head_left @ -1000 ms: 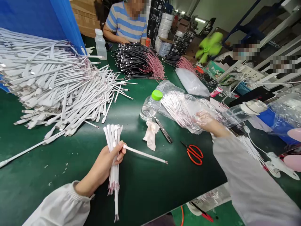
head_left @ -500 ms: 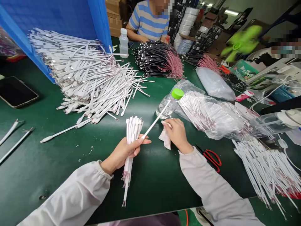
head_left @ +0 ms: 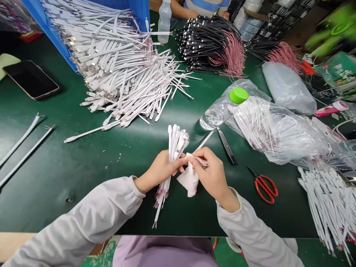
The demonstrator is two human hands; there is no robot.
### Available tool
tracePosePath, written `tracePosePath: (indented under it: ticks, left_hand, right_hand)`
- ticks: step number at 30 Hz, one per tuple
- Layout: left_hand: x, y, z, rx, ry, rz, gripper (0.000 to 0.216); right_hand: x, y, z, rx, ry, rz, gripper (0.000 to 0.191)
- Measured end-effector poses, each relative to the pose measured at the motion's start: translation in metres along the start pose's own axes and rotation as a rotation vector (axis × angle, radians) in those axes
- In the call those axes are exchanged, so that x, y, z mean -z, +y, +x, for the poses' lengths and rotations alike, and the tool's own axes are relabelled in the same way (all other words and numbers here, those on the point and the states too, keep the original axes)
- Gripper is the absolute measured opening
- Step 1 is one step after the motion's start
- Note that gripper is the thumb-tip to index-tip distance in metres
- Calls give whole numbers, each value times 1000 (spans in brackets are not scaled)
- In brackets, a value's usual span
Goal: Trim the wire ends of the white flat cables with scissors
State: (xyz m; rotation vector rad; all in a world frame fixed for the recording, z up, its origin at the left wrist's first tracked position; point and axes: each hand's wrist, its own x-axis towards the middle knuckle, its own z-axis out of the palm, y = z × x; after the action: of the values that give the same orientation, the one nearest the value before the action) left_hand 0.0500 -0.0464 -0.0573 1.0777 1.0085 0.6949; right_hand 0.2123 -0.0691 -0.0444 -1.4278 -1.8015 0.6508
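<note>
A bundle of short white cables [head_left: 174, 139] is gripped in my left hand [head_left: 157, 168], connectors up and bare wire ends hanging below. One white cable [head_left: 205, 141] leads away from my left fingertips toward the upper right. My right hand [head_left: 215, 176] pinches a white cloth or tissue [head_left: 189, 181] around that cable, close to my left thumb. The two hands nearly touch, and fingers and cloth hide the cable's near end. Beyond the hands a clear bottle with a green cap [head_left: 238, 95] stands beside a slim black-and-grey cutter knife [head_left: 226, 145].
A large pile of white cables [head_left: 119, 70] spills from a blue bin [head_left: 143, 11]. Black cables [head_left: 205, 44] lie at the back, near a co-worker's arm. Red-handled scissors [head_left: 265, 188], bagged cables [head_left: 280, 129] and loose cables [head_left: 328, 204] are at right, a phone [head_left: 30, 79] at left.
My right hand has moved left with the cloth, from beside the bottle to my left fingertips, and the cloth now wraps the single cable. The view has tilted down, showing the knife.
</note>
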Motion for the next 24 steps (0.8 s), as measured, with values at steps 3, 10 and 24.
tracePosePath:
  ticks: [3, 10, 24]
  left_hand:
    - [0, 0, 0, -26, 8, 64, 22]
    - [-2, -4, 0, -30, -30, 86, 10]
    - [-1, -2, 5, 12, -45, 181, 18]
  right_hand:
    - [-2, 2, 1, -93, -30, 67, 16]
    - [-13, 10, 8, -271, -16, 103, 20]
    - [-14, 10, -5, 85, 99, -49, 19]
